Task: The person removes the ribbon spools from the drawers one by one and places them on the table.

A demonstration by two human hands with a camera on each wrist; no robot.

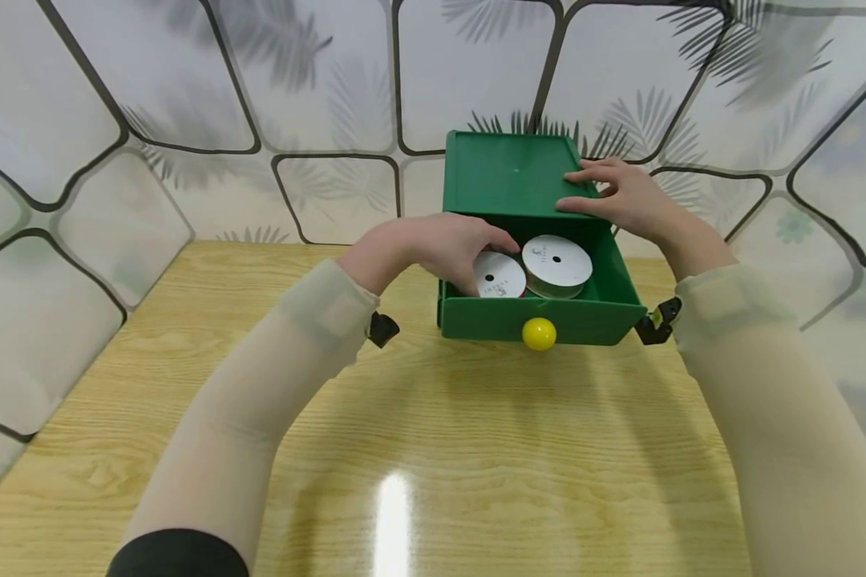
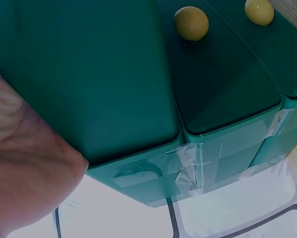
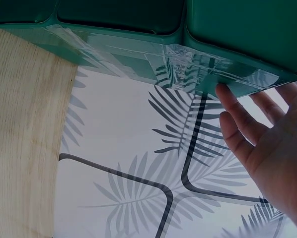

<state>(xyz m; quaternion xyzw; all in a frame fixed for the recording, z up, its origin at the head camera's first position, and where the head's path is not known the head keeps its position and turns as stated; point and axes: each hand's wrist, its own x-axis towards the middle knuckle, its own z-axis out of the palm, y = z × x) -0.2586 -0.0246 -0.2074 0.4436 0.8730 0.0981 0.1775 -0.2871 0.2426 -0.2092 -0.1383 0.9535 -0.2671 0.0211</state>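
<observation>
A green drawer cabinet (image 1: 514, 172) stands at the back of the table with its top drawer (image 1: 476, 319) pulled out; the drawer has a yellow knob (image 1: 539, 334). Two ribbon spools with white faces lie inside: a left spool (image 1: 500, 275) and a slightly higher right spool (image 1: 556, 260). Reaching in over the drawer's left side, my left hand (image 1: 443, 244) grips the left spool between thumb and fingers. My right hand (image 1: 624, 196) rests its spread fingers on the cabinet's top right edge. In the left wrist view the left fingers are hidden behind the drawer (image 2: 89, 74).
Two more drawers sit below, a middle drawer (image 2: 223, 69) and a bottom drawer (image 2: 282, 49), both pushed in. Clear tape (image 3: 178, 64) runs along the cabinet's side. A patterned backdrop (image 1: 332, 104) rises behind the wooden table (image 1: 520, 465).
</observation>
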